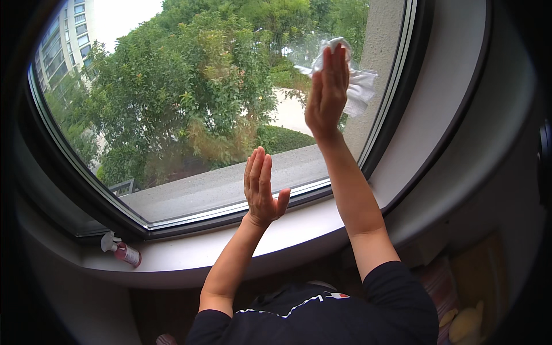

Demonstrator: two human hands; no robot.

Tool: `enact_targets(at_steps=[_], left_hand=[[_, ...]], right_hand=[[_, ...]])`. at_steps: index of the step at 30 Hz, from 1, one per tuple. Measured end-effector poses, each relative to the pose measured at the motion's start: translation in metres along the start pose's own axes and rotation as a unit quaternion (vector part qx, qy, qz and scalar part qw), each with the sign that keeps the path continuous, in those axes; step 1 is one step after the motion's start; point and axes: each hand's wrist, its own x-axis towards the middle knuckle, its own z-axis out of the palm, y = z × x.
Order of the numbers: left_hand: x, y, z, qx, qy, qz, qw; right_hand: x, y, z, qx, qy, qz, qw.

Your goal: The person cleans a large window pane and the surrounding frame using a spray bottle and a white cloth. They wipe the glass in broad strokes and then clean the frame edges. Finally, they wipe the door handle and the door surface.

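My right hand (327, 92) presses a crumpled white cloth (361, 88) against the upper right part of the window pane (194, 108), its fingers pointing up. Part of the cloth hangs out to the right of the hand. Lower and to the left, my left hand (263, 189) is raised flat with the thumb spread, in front of the lower pane and holding nothing; whether it touches the glass I cannot tell. A spray bottle (127, 253) with a white trigger head and pinkish-red liquid stands tilted in view at the left end of the white windowsill (297, 228).
A dark window frame (233, 217) surrounds the glass, with a white side wall (448, 73) at right. Beyond the glass are trees, a stone ledge and a building. A yellow plush-like object (468, 323) lies at lower right.
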Motion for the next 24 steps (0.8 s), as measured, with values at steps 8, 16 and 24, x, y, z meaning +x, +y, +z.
enact_targets(at_steps=[8,16,24], left_hand=[[-0.037,0.002,-0.014,-0.012,-0.052,-0.029,0.998],[-0.070,-0.019,-0.060,0.052,-0.031,-0.110,0.992],[-0.075,-0.026,-0.092,0.085,0.003,-0.146,0.986]], right_hand=[[-0.097,0.037,-0.064,-0.102,-0.267,-0.171,0.943],[-0.093,-0.067,0.009,0.032,-0.107,0.025,0.993],[-0.166,-0.137,0.034,0.269,-0.455,-0.145,0.837]])
